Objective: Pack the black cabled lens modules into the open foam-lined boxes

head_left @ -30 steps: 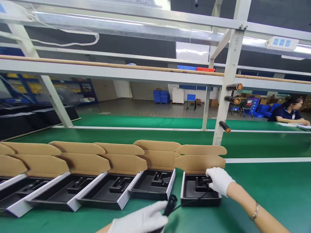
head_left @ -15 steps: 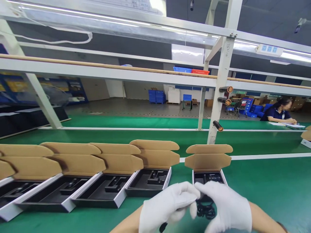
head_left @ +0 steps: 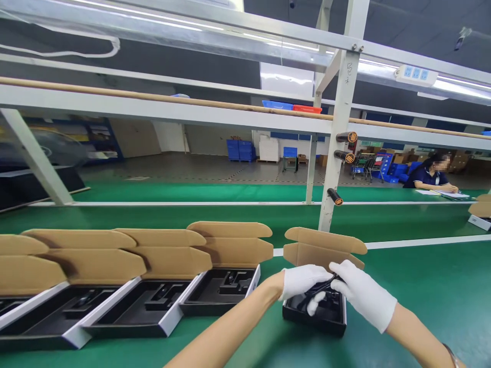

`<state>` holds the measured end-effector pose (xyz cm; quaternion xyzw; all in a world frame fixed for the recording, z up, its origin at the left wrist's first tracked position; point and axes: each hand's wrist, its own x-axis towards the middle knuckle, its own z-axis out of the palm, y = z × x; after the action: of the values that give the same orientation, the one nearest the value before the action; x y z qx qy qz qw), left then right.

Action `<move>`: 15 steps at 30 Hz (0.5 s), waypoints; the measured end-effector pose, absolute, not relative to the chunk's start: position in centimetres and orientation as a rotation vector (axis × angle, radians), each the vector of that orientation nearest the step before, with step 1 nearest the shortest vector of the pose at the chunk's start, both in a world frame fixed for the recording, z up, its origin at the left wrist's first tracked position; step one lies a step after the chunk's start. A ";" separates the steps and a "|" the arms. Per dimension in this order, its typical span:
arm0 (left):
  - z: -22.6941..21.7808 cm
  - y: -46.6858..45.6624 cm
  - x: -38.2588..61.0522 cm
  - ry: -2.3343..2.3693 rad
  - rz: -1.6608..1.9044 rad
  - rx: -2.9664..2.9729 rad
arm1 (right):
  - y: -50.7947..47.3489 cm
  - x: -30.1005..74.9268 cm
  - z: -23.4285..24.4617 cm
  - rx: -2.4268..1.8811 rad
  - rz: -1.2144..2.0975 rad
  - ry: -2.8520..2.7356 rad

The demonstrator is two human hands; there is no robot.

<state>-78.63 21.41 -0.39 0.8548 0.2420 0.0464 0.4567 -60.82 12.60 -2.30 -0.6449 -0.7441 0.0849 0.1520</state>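
Both my hands wear white gloves and meet over an open cardboard box (head_left: 324, 244) with a black tray (head_left: 318, 314) inside, standing apart at the right end of the row. My left hand (head_left: 303, 282) pinches a black cable (head_left: 324, 287) down into the tray. My right hand (head_left: 362, 292) has its fingers curled on the same cable at the tray's far right side. How the cable lies in the tray is hidden under the gloves.
A row of open boxes with black trays (head_left: 220, 283) lines the green belt (head_left: 422, 286) to the left. A white frame post (head_left: 333, 153) stands behind the box. Another person (head_left: 431, 176) sits at far right; another box (head_left: 479, 214) lies near them.
My hands moved forward from near my body to the right-hand box, carrying the black cable down into its tray. The camera view shifted right, so the row of boxes sits further left.
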 end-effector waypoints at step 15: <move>-9.8 21.9 -81.5 0.631 0.027 2.856 | 15.5 -64.5 -7.4 -2.245 0.118 -2.524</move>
<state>-81.51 21.86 -9.80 0.9707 0.2146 0.0090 0.1080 -64.45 15.51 -7.36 -0.6596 -0.7413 0.0345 -0.1189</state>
